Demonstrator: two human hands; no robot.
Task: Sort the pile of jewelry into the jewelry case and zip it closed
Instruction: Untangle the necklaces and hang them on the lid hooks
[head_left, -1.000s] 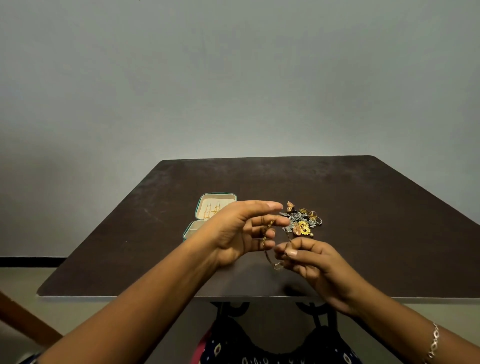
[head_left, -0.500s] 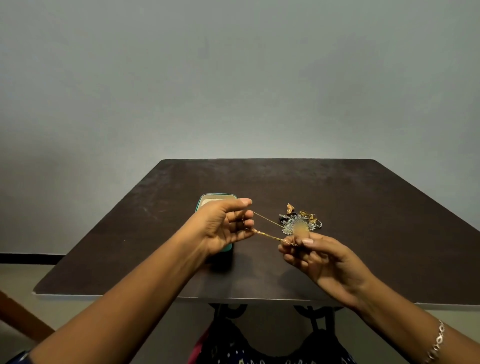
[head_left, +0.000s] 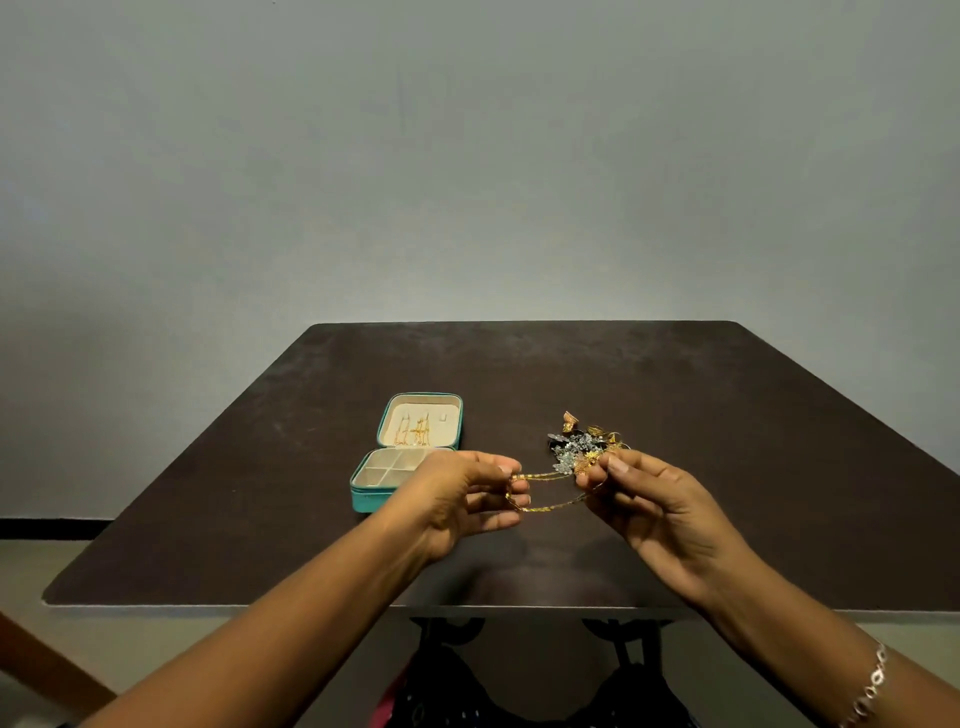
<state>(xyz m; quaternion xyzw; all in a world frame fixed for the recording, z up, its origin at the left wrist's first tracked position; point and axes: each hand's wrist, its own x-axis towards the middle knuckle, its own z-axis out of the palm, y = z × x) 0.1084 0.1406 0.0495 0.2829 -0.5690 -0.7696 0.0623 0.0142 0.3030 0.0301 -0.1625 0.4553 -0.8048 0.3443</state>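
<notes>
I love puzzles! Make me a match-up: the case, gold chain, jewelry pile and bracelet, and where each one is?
1 jewelry case
2 gold chain
3 jewelry pile
4 bracelet

A on the right wrist
B open, on the table
C stretched between left hand and right hand
D heaped right of the case

Pairs: 1-B, 2-C, 3-D, 4-A

Jewelry case (head_left: 370, 500): teal, zip-around, open on desk (head_left: 727, 467), left of centre. Lid (head_left: 422, 420) tipped back on far side, cream lining, thin gold chains hanging inside. Base (head_left: 379, 470) cream, split into compartments, near right corner hidden by left hand (head_left: 457, 499).

Pile (head_left: 582, 447): tangled silver and gold pieces, right of case, well apart from it.

Gold chain (head_left: 550, 506): thin, two strands stretched above desk, pinched between left hand fingers and right hand (head_left: 649, 504) fingers, just in front of pile.
</notes>
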